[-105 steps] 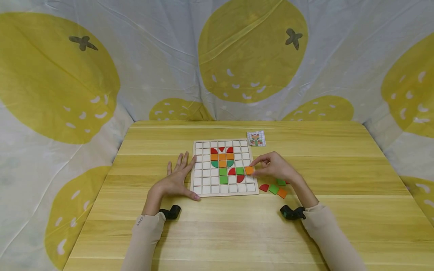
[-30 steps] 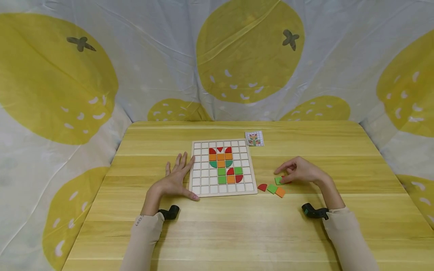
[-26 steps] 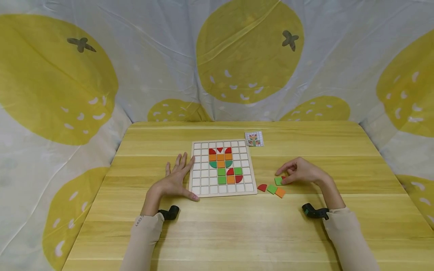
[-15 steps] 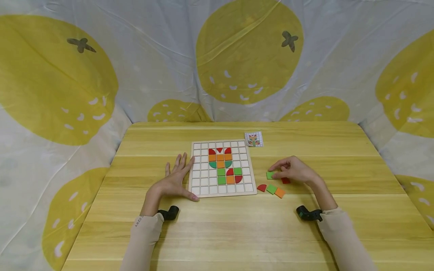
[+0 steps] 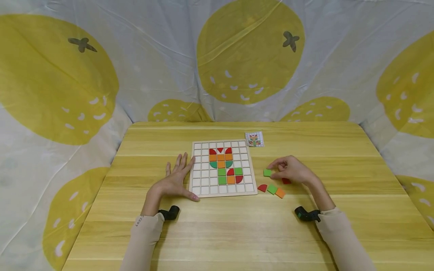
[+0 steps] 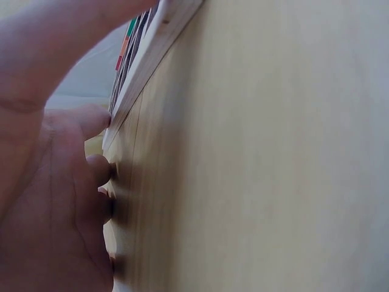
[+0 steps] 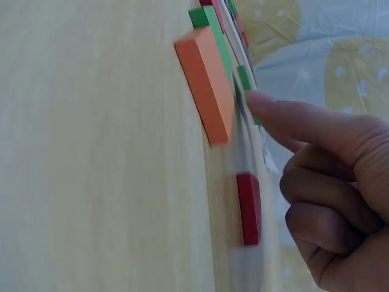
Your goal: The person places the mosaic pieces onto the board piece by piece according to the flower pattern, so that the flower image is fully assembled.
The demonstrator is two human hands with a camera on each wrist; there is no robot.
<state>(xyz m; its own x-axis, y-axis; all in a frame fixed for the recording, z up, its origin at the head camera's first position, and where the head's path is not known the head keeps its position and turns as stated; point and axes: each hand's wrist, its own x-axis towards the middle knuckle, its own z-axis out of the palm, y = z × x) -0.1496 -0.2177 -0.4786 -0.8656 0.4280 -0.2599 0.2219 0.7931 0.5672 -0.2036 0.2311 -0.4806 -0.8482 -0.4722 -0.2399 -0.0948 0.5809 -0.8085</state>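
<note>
A wooden grid board [image 5: 203,191] lies mid-table, with red, orange and green tiles set in its cells in a flower-like pattern. My left hand [image 5: 174,182] is spread at the board's left side, thumb at the lower left corner and index finger along the edge. Between thumb and index finger my right hand [image 5: 289,171] pinches a green square tile [image 5: 267,172], just right of the board. Below that hand lie a red quarter-round tile [image 5: 262,188], another green square tile [image 5: 272,189] and an orange square tile [image 5: 280,193]. A red tile [image 7: 249,210] sits under the right hand.
A small printed card [image 5: 254,139] showing a coloured grid pattern lies at the board's upper right corner. A curtain with large yellow fruit prints [image 5: 251,52] hangs behind the wooden table [image 5: 223,233].
An orange square tile went from my right hand into the board's lower cells. The right hand then took a green square tile from the right and brought it leftward. The left hand stays put.
</note>
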